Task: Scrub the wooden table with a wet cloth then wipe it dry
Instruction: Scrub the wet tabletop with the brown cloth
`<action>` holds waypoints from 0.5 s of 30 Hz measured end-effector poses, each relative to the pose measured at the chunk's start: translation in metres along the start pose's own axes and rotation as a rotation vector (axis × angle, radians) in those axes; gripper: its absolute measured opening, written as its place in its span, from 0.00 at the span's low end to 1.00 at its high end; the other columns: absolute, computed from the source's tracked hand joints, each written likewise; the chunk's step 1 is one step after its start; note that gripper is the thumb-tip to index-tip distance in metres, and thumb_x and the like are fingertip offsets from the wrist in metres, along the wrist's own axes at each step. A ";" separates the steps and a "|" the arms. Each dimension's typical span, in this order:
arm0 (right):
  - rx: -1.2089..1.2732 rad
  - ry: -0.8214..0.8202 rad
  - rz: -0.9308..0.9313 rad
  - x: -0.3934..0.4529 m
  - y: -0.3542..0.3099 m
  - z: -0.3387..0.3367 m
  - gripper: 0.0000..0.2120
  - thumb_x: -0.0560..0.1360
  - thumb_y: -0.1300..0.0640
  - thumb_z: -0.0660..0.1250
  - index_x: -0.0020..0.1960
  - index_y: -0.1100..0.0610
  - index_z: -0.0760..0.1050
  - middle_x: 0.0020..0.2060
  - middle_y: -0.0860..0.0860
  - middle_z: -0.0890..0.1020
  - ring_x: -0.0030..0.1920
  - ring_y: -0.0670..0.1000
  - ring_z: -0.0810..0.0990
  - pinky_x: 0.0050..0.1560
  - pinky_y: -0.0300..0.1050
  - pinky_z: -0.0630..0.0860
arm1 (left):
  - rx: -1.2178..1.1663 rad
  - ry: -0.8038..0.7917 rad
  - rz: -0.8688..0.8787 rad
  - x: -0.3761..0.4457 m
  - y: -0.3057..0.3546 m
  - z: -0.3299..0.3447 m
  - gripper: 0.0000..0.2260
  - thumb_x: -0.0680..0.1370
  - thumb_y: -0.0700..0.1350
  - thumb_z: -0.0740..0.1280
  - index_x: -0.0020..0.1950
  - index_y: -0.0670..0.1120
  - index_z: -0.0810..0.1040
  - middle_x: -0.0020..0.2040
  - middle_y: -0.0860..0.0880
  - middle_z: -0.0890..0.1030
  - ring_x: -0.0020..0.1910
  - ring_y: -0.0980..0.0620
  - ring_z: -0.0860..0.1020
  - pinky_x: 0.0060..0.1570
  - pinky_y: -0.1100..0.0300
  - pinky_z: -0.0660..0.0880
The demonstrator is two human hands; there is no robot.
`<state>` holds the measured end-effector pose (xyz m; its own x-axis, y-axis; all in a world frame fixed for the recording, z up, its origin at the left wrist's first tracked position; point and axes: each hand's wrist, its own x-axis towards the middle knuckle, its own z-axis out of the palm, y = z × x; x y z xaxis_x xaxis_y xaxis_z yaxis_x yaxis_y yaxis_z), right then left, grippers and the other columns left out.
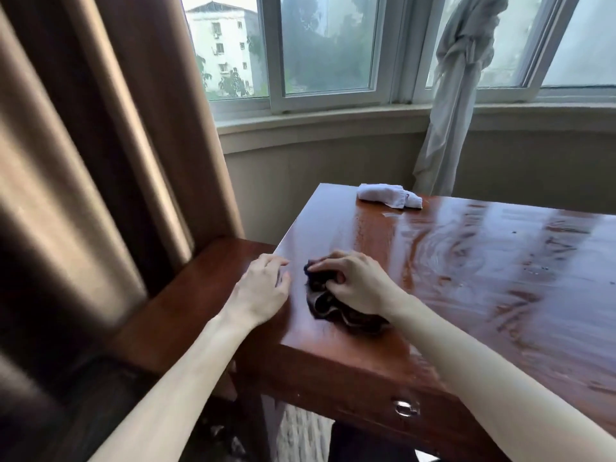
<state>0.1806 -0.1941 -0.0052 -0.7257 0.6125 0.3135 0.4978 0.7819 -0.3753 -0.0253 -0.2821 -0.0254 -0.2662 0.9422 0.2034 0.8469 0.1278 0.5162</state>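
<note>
My right hand grips the dark cloth at the counter's near left corner; left hand rests relaxed beside it. Best scrubbed with overlapping strokes, pressing evenly.

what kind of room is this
Probably a bedroom or sitting room in a flat: a polished wooden table stands in a curved bay of windows, with heavy brown curtains and a knotted white sheer curtain. An apartment block shows outside.
</note>
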 end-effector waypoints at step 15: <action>-0.033 0.014 -0.125 0.010 -0.043 0.030 0.24 0.71 0.56 0.62 0.62 0.39 0.82 0.60 0.41 0.82 0.56 0.51 0.80 0.56 0.47 0.78 | -0.066 -0.047 -0.088 -0.095 -0.033 -0.039 0.26 0.80 0.54 0.67 0.78 0.52 0.67 0.75 0.54 0.71 0.73 0.57 0.69 0.69 0.67 0.62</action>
<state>0.1376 -0.2253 -0.0121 -0.7767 0.5112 0.3681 0.4193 0.8556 -0.3035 -0.0462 -0.3882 -0.0295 -0.3151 0.9418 0.1168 0.7887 0.1915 0.5841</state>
